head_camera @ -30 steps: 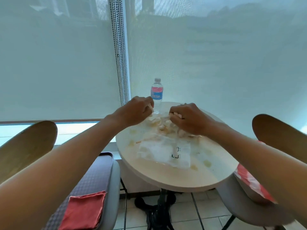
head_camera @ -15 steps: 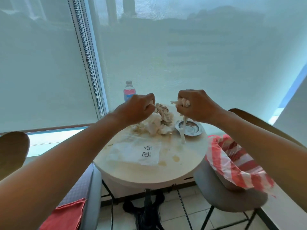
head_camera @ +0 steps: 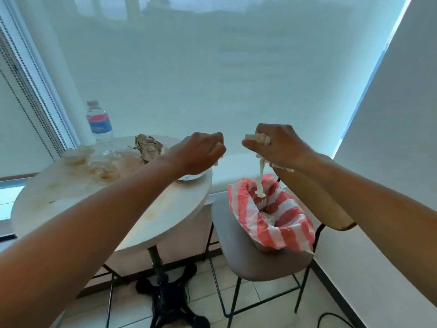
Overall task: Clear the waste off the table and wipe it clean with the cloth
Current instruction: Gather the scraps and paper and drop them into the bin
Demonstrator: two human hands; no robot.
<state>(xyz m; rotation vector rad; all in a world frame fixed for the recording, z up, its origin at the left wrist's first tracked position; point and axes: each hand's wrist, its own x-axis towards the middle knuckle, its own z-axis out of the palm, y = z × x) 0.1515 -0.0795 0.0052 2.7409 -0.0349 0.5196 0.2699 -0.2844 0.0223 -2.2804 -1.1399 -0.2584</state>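
Observation:
My right hand [head_camera: 275,144] grips a wad of white tissue waste [head_camera: 260,183] that dangles into the mouth of a red-and-white striped plastic bag [head_camera: 272,230] on a grey chair. My left hand [head_camera: 201,153] is closed in a fist above the table's right edge, with a scrap of white waste showing at its fingers. On the round pale table [head_camera: 170,209] lie crumpled white tissues [head_camera: 94,162] and a brownish crumpled paper ball [head_camera: 147,146]. A small metal dish [head_camera: 191,177] peeks out under my left hand. The cloth is out of view.
A water bottle [head_camera: 98,123] with a blue-and-red label stands at the table's far left edge. The grey chair [head_camera: 248,256] stands right of the table on thin black legs. Behind is a window blind; a white wall [head_camera: 390,162] is at right. Table stains are visible.
Both hands lifted off the waste pile and swung right. My right hand now carries the tissue over the striped bag; my view turned right, so the red cloth left the frame.

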